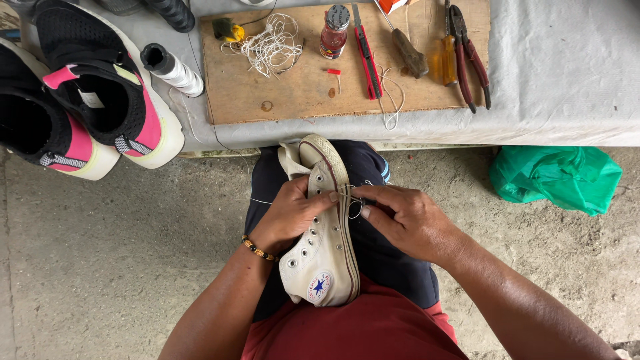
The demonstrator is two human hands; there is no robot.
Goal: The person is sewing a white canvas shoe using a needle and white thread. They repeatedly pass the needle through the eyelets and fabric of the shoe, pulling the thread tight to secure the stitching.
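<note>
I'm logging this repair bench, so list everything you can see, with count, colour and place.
high-top shoe: one, white, on the lap
thread: one, pale, at the shoe's sole edge
sneakers: two, black and pink, table left
thread spool: one, white, beside sneakers
wooden board: one, brown, table centre
string tangle: one, white, on board
small bottle: one, reddish, on board
utility knife: one, red, on board
awl: one, brown-handled, on board
pliers: one, dark red, board right
plastic bag: one, green, floor right
left hand: steadies shoe
right hand: pinches thread
</note>
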